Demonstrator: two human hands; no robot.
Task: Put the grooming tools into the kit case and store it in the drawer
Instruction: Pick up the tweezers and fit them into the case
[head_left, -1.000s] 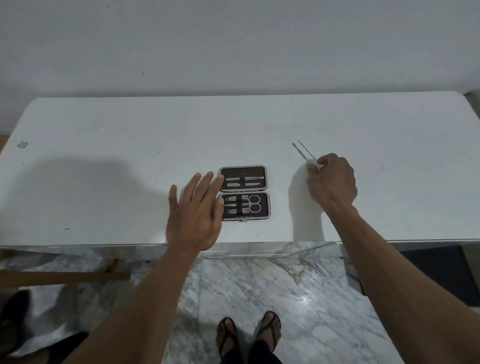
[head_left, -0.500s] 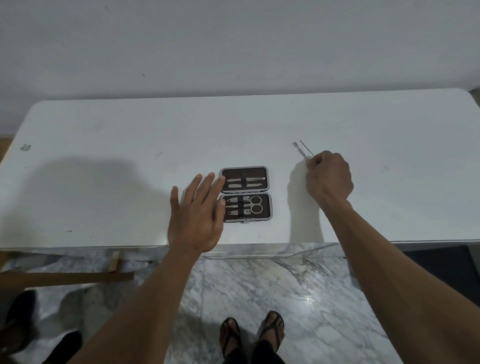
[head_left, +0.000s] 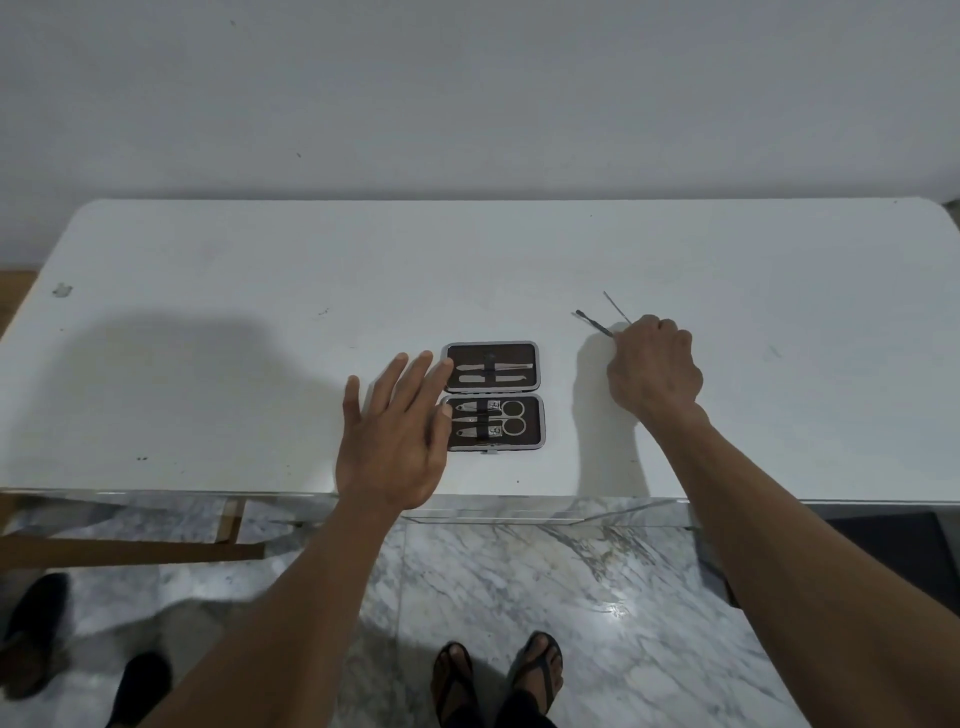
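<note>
An open kit case (head_left: 492, 395) lies flat on the white table (head_left: 260, 291), near its front edge. Its brown lining holds scissors, clippers and thin files under black straps. My left hand (head_left: 397, 441) hovers open just left of the case, fingers spread, fingertips at the case's left rim. To the right, my right hand (head_left: 652, 366) is closed over the near ends of two thin metal grooming tools (head_left: 597, 325). Their far ends stick out up and to the left of my fist, close to the tabletop.
A white wall stands behind the table. Below the front edge a mirrored drawer front (head_left: 493, 512) reflects the marble floor (head_left: 571, 597). My sandalled feet (head_left: 498, 675) stand under it. Dark shoes (head_left: 36, 623) lie at the lower left, beside a wooden bar (head_left: 130, 551).
My right hand has lowered and curled tighter over the two thin tools. My left hand has stayed open beside the case.
</note>
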